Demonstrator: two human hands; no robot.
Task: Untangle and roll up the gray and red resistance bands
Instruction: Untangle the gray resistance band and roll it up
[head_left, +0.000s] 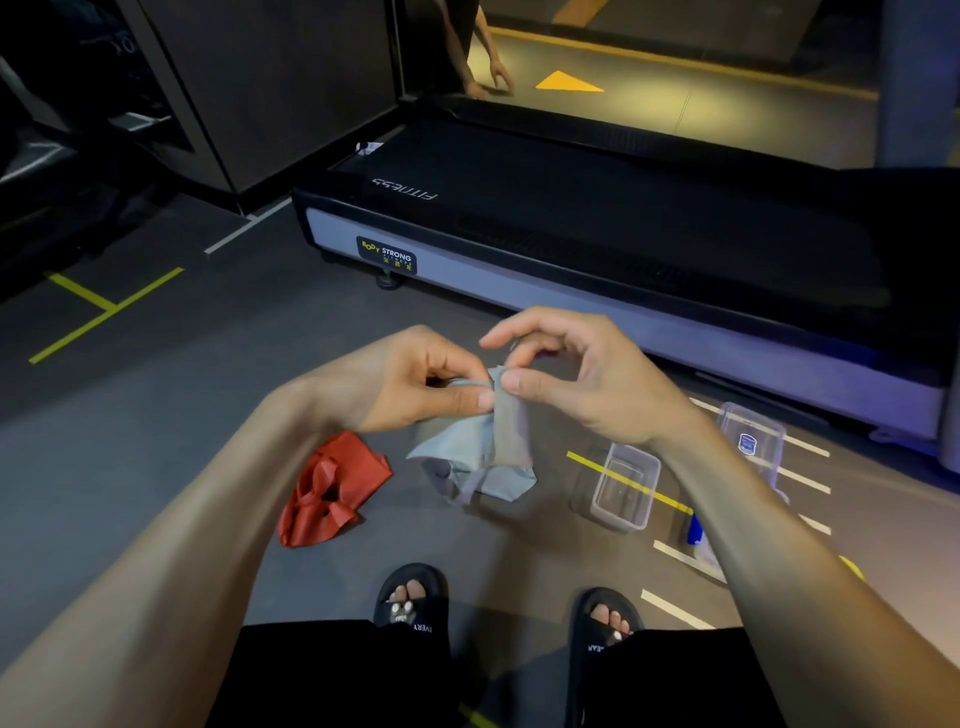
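Red band lies crumpled on the floor, left of the feet. Left hand pinches the gray band at its top, thumb and fingers clamped. Right hand pinches the same top edge, probably thumb and middle finger; index raised. Clear tub on floor right, beside the treadmill edge.
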